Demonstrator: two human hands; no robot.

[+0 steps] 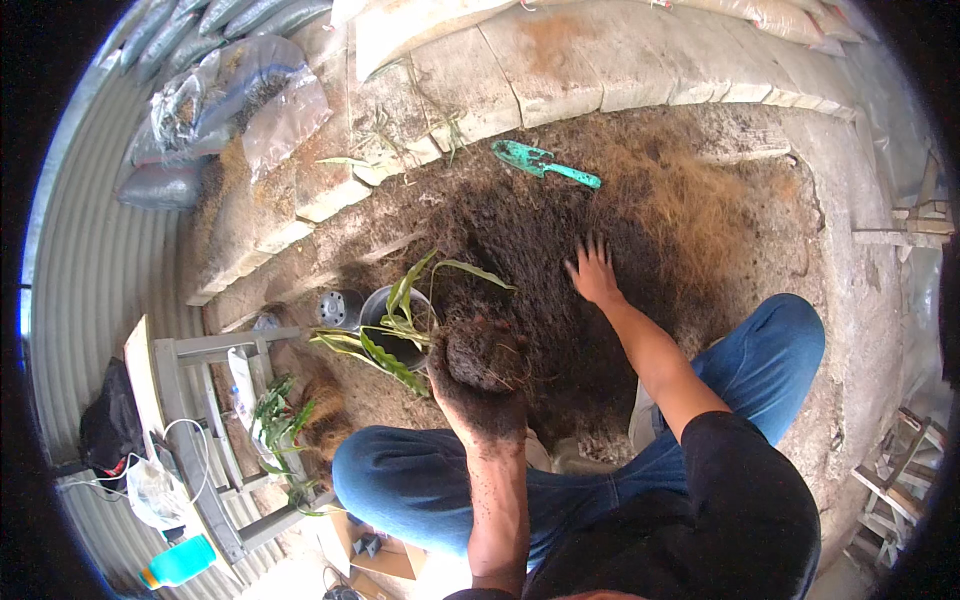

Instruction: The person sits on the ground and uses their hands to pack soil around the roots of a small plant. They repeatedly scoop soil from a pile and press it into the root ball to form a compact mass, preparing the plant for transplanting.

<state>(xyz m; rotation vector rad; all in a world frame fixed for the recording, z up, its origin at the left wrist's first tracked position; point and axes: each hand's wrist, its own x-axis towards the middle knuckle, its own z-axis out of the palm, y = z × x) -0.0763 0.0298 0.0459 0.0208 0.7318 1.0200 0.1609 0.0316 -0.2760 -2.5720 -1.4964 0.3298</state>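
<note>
Cupped in my left hand [480, 416] is a soil-covered root ball [486, 356], its plant tipped over so the long green leaves [405, 315] point left. These leaves hang across a black plastic nursery pot [373, 311] that stands just beyond. My right hand [596, 274] reaches forward with fingers spread, touching the pile of dark potting soil [525, 240], and holds nothing. Past the soil's far edge lies a turquoise garden trowel [547, 163], dirt on its blade. The soil hides part of my left fingers.
A second pot [339, 308] sits upside down at left. Brown fibre [697, 199] spreads at right. A concrete block ledge [555, 75] bounds the far side. Left stand a grey metal rack [232, 442], a turquoise bottle [178, 562] and cut leaves [277, 416]. An open cardboard box [401, 551] lies near my knee.
</note>
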